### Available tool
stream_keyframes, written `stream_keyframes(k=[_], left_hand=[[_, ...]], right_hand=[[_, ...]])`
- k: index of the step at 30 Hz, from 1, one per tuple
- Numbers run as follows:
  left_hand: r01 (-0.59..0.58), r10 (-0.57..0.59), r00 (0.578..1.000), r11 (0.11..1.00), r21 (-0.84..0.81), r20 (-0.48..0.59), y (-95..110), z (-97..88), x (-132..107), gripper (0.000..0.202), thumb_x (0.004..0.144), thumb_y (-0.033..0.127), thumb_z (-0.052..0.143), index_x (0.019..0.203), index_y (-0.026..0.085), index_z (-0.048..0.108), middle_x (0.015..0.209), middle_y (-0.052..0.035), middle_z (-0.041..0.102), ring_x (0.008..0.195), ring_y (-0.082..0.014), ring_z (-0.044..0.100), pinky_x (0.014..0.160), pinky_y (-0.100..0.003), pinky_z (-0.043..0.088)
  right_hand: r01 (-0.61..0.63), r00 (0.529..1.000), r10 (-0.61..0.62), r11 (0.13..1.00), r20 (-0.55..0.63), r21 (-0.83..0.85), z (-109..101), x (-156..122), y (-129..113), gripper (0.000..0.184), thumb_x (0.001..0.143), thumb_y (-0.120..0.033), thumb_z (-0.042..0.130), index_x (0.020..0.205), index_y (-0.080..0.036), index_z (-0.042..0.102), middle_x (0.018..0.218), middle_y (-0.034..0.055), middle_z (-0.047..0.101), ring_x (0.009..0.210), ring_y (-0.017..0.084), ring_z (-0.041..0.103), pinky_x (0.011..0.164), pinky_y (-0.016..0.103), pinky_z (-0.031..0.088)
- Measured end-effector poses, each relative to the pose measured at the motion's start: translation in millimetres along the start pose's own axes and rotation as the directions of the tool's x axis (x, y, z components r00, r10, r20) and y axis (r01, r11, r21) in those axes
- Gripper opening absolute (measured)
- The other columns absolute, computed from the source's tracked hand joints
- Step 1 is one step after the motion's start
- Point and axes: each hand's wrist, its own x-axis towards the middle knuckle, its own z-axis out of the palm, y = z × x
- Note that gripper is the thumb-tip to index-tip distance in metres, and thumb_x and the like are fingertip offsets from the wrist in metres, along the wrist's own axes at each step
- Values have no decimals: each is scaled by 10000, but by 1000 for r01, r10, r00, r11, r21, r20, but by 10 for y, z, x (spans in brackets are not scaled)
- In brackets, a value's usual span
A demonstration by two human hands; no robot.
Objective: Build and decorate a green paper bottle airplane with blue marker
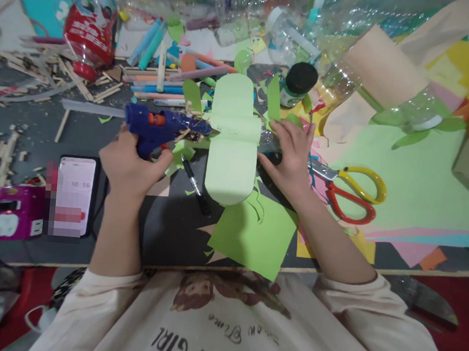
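Note:
My left hand (132, 165) is closed round the grip of a blue glue gun (161, 126), whose nozzle points right and touches the left edge of a pale green paper wing piece (232, 143). That piece is wrapped over something clear, possibly a plastic bottle, lying across the table. My right hand (290, 155) presses on the right side of this object, fingers curled over it beside the green paper. A black marker (195, 183) lies under the glue gun. Green paper scraps (254, 231) lie below the wing.
Yellow-and-red scissors (351, 190) lie right of my right hand on coloured paper sheets (412, 184). A phone (74, 195) and a purple power strip (14, 217) sit at left. Clear plastic bottles (294, 34), a dark-capped jar (298, 83), markers (161, 78) and wood splinters (35, 68) crowd the back.

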Motion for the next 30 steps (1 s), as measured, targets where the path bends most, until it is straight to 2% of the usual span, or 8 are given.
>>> stream_keyframes(k=[6, 10, 11, 14, 17, 19, 26, 30], left_hand=[[-86, 83, 990, 996, -24, -110, -113, -74, 19, 394, 499, 462, 569, 767, 177, 620, 765, -85, 664, 812, -319, 654, 801, -446, 485], [32, -78, 961, 985, -172, -266, -265, -81, 165, 611, 514, 304, 533, 1086, 91, 558, 1069, -140, 682, 938, -272, 644, 919, -430, 484], [47, -104, 964, 973, -228, -244, -285, -82, 211, 677, 514, 243, 520, 1171, 85, 504, 1190, -149, 652, 1012, -248, 629, 956, -396, 479], [200, -223, 973, 944, -262, -59, -278, -108, 320, 656, 545, 145, 524, 1196, 111, 454, 1147, -106, 662, 973, -201, 624, 950, -356, 496], [403, -393, 910, 913, -60, 134, -240, -150, 362, 454, 607, 153, 581, 1053, 148, 498, 1084, -107, 668, 962, -245, 637, 983, -437, 483], [443, -441, 868, 896, 47, 230, -242, -147, 366, 355, 619, 173, 630, 946, 177, 491, 1065, -121, 673, 1037, -305, 635, 1008, -485, 464], [344, -356, 883, 934, 94, 306, -369, 10, 358, 276, 668, 173, 654, 886, 179, 485, 1115, -167, 644, 1197, -360, 572, 1065, -482, 423], [304, -320, 922, 947, 103, 218, -381, -37, 354, 305, 712, 246, 690, 962, 126, 564, 1099, -163, 616, 1214, -380, 541, 1088, -509, 382]], right_hand=[[-11, 1000, 11, 1000, 17, 12, -1, 4, 1, 567, 907, -426, 550, 1442, -299, 413, 1421, 114, 538, 1382, 363, 441, 1199, 711, 84], [2, 1000, -2, 1000, -3, 17, 15, 1, 13, 580, 898, -424, 566, 1441, -291, 412, 1416, 118, 541, 1380, 356, 445, 1204, 701, 96], [5, 1000, -5, 1000, -10, 15, 21, 0, 16, 578, 897, -424, 569, 1438, -291, 414, 1413, 117, 543, 1378, 355, 449, 1204, 701, 99], [2, 1000, -2, 1000, -22, 10, 34, -1, 25, 574, 895, -425, 572, 1434, -297, 420, 1412, 114, 543, 1379, 353, 448, 1201, 706, 101], [-4, 1000, 4, 1000, -24, 11, 36, 1, 33, 575, 897, -427, 568, 1435, -289, 421, 1412, 119, 542, 1385, 352, 443, 1198, 704, 122], [-5, 1000, 5, 1000, -19, 4, 33, 1, 39, 573, 900, -435, 562, 1434, -283, 424, 1413, 123, 542, 1383, 352, 445, 1196, 702, 137], [-3, 1000, 3, 1000, -12, -18, 36, -5, 66, 579, 900, -456, 552, 1438, -294, 413, 1414, 118, 542, 1377, 353, 450, 1190, 704, 150], [-5, 1000, 5, 1000, -7, -24, 40, -7, 78, 586, 896, -455, 552, 1441, -297, 405, 1425, 114, 532, 1386, 357, 439, 1187, 705, 149]])
